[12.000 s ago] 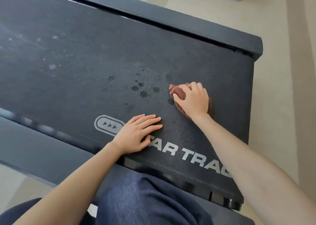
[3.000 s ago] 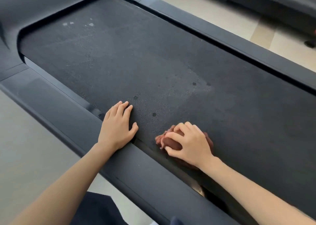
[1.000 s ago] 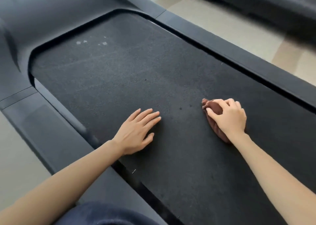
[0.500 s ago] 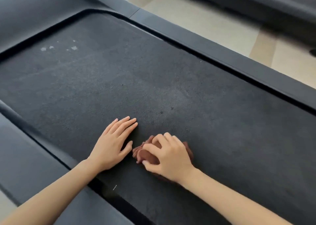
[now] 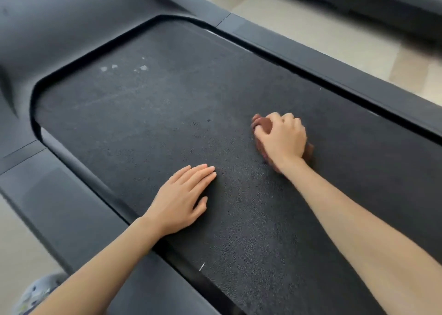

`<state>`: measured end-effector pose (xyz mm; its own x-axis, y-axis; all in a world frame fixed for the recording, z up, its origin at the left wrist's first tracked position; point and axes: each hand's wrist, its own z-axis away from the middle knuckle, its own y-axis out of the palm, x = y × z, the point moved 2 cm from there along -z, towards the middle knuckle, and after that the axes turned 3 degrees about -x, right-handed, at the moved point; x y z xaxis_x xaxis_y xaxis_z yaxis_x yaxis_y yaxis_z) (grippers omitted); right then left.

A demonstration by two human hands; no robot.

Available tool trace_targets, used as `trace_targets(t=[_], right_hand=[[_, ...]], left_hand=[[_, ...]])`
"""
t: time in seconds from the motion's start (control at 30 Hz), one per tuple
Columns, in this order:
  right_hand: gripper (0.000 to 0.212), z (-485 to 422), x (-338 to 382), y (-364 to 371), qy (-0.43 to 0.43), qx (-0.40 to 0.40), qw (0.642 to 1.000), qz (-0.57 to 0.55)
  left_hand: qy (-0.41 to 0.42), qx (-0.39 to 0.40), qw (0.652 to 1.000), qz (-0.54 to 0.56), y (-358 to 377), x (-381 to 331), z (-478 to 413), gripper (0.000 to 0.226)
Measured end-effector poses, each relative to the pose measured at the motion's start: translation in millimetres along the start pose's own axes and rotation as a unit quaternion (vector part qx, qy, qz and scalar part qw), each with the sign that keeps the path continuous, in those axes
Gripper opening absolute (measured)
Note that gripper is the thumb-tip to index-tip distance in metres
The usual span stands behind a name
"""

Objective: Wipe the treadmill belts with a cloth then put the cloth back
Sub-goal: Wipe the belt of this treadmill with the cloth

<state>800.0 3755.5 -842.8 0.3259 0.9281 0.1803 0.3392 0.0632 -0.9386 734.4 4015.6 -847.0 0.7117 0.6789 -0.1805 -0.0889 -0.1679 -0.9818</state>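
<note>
Brown cloth (image 5: 262,125), judged soft and light, lies bunched on the treadmill belt (image 5: 148,128) toward its far edge. The right hand (image 5: 283,138) grips the wad from above with curled fingers. The left hand (image 5: 183,201) rests flat, fingers straight, by the near edge. Bare belt runs on to the rounded corner, and the far side rail (image 5: 346,80) limits strokes.

On belt (image 5: 155,128) — cloth (image 5: 262,124), right side

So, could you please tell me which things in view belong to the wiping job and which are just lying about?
In the job:
treadmill belt
brown cloth, bunched under the right hand gripping it
left hand, flat on the belt

Just lying about:
grey side rail
pale floor
dark machine beyond the floor
grey patterned object, bottom left, too blurred to identify
</note>
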Motion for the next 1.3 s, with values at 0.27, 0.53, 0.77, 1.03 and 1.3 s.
trace_targets(t=[0.27,0.53,0.77,1.03,1.3], right_hand=[[0.036,114.0,101.8,-15.0,-0.267,0.059,0.957,-0.096],[0.037,28.4,17.0,-8.6,-0.196,0.065,0.976,-0.068],[0.046,-51.5,30.2,23.0,0.033,-0.004,0.999,0.018],[0.036,45.3,153.7,15.8,-0.22,0.034,0.972,-0.069],[0.037,92.0,103.2,-8.3,-0.374,0.053,0.921,-0.097]], left_hand=[[-0.165,-0.013,0.986,-0.007,-22.2,77.3,37.3,0.063],[-0.166,-0.029,0.986,0.015,-22.5,75.7,38.5,0.061],[-0.164,-0.05,0.985,0.025,-18.6,81.6,38.4,0.057],[-0.149,-0.028,0.988,0.011,-25.1,124.4,49.6,0.06],[-0.13,-0.022,0.991,-0.003,-26.7,154.1,56.4,0.072]])
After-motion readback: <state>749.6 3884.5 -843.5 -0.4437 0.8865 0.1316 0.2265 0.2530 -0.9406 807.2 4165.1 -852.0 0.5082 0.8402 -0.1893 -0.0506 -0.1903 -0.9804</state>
